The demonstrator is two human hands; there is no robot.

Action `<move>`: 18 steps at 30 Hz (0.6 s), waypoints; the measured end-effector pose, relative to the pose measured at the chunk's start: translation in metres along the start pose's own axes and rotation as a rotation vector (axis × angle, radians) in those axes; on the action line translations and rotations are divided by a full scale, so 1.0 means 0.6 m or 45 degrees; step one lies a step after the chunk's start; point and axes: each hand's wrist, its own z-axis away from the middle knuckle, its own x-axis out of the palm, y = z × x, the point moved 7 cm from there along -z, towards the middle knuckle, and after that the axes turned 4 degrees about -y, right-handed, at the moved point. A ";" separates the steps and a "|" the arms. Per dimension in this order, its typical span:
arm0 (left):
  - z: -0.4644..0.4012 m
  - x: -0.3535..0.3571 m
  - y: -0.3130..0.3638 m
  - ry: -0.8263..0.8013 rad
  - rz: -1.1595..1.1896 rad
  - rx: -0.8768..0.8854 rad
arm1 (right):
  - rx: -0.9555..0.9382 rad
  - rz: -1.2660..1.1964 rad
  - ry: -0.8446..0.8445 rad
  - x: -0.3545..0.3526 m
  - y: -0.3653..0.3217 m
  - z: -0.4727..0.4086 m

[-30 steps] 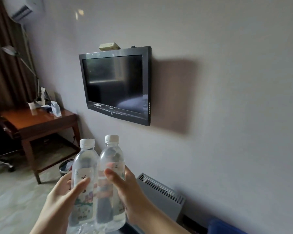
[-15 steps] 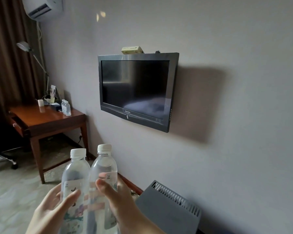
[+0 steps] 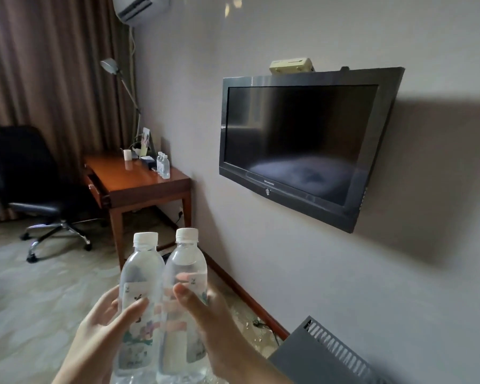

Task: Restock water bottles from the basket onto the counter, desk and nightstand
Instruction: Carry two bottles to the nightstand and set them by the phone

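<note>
Facing the wooden desk, where small bottles already stand at its wall-side edge, carry steadily. Left hand and right hand each clasp one water bottle, touching, upright, well short of it.

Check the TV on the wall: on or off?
Off, as far as shows. The TV has a dark screen carrying only faint room reflections, with no picture; whether a standby light is lit cannot be told.
</note>
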 end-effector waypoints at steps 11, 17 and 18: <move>-0.144 -0.158 0.001 0.230 0.141 -0.047 | 0.174 -0.002 -0.102 0.088 0.068 -0.241; -0.215 -0.296 -0.007 0.300 0.106 -0.063 | 0.205 0.058 -0.181 0.188 0.109 -0.361; -0.226 -0.313 -0.006 0.300 0.110 -0.070 | 0.203 0.048 -0.192 0.201 0.113 -0.378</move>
